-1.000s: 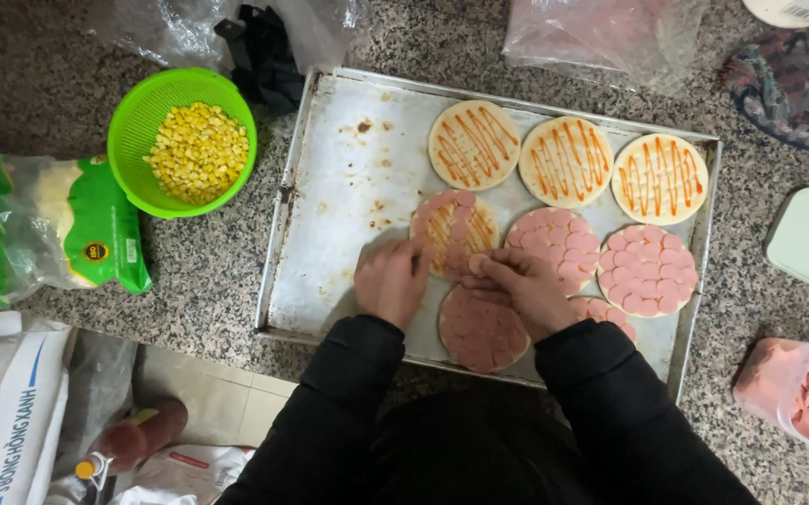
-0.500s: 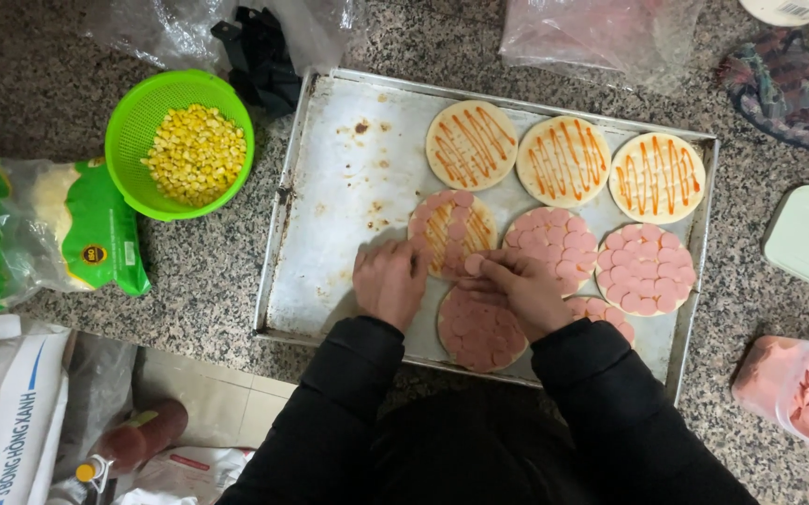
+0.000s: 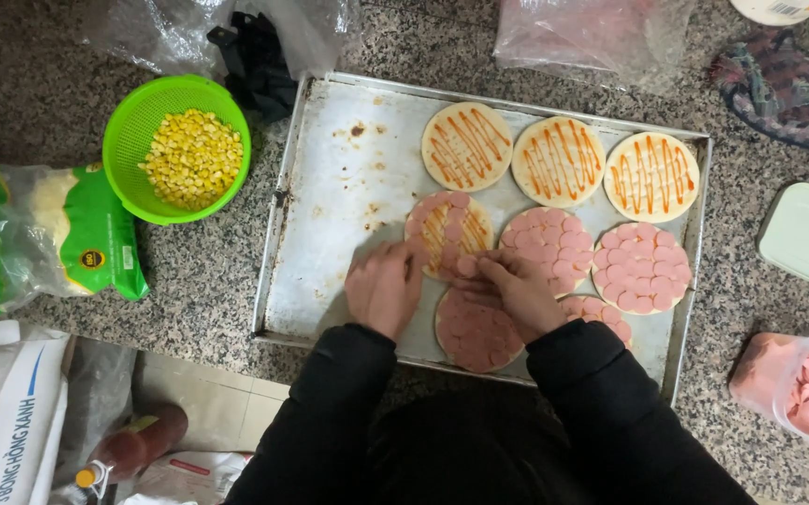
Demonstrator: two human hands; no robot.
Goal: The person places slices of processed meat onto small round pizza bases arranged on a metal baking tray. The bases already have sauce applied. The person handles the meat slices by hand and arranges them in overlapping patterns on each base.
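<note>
Granite counter (image 3: pixel 189 281), speckled grey; tiled floor visible below its front edge. Kitchen prep area, cluttered w/ bags.

Metal baking tray (image 3: pixel 348 187) holds eight small round pizza bases: three at rear w/ sauce stripes only, the rest covered in pink sausage slices.

Green colander of corn kernels (image 3: pixel 180 150) sits left of tray, apart from it. Green cheese bag (image 3: pixel 40 234) further left. Plastic bag of sausage slices (image 3: pixel 797 383) at right, near counter edge.

Half-topped base (image 3: pixel 448 229), tray centre: sauce stripes showing, slices round its rim only.

Left hand (image 3: pixel 384 288) rests flat at base's left edge, fingers loosely spread, gripping nothing. Right hand (image 3: pixel 517 292) pinches a sausage slice (image 3: pixel 466 266) at base's lower rim.

Risks (judgement):
- Sleeves hang over the near, finished bases; may drag slices off.
- Pressure from left hand could slide base across bare tray.
- Sausage bag near edge could tip.
</note>
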